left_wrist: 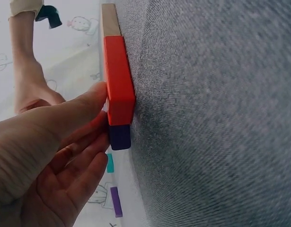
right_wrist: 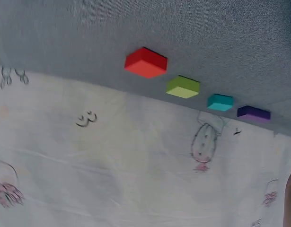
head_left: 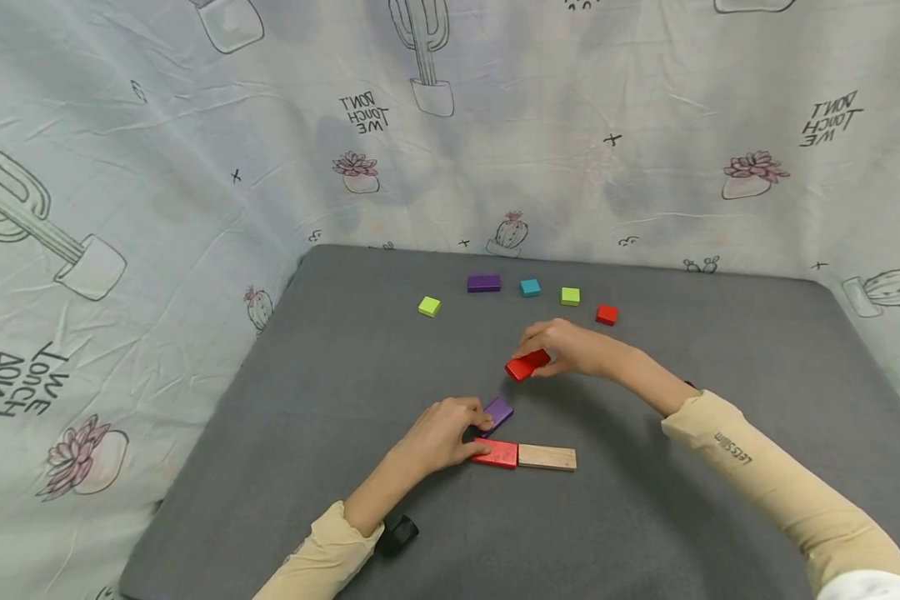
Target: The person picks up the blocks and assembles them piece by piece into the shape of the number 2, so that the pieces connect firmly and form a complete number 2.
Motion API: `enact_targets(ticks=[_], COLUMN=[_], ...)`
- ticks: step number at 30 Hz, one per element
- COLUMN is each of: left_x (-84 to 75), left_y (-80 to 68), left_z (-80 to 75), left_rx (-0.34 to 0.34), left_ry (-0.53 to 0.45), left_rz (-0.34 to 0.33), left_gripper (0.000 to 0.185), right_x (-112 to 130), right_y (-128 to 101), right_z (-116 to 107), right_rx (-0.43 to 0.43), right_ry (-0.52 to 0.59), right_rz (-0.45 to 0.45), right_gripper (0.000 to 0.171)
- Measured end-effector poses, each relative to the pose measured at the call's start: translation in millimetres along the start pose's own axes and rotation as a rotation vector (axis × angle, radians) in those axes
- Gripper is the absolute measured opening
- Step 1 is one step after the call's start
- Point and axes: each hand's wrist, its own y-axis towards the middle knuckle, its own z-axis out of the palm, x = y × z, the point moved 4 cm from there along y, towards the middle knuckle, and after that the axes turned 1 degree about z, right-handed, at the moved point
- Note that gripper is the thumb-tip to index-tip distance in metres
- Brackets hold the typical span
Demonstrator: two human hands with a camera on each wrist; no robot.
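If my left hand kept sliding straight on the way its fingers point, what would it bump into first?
The left hand already touches the flat red block and the purple block. Pushing on along the mat, the red block would likely meet the wooden block lying end to end with it.

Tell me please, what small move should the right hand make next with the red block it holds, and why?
Probably lower the red block toward the blocks near the left hand. The right hand holds it above the gray mat, while the left hand touches a flat red block that lies end to end with a wooden block, with a purple block just behind it.
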Motion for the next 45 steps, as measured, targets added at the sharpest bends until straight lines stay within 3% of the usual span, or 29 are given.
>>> enact_targets(ticks=[11, 29, 37, 45], left_x=[-0.3, -1.0, -1.6, -0.8], left_y=[0.8, -0.2, -0.1, 0.4], left_z=[0.0, 1.4, 0.4, 0.6], left_rx=[-0.013, -0.023, -0.021, -0.016], left_ry=[-0.013, -0.019, -0.021, -0.024], left_rz=[0.013, 0.010, 0.007, 0.009], left_gripper=[0.031, 0.031, 0.031, 0.030], right_x=[10, 11, 9, 5], right_y=[7, 10, 12, 13], right_z=[9, 32, 40, 46], right_rx=[0.143, 0.134, 0.159, 0.183], right_ry=[-0.030, -0.174, -0.198, -0.148], right_rz=[-0.013, -0.138, -0.118, -0.086], right_gripper=[0.031, 0.034, 0.031, 0.032])
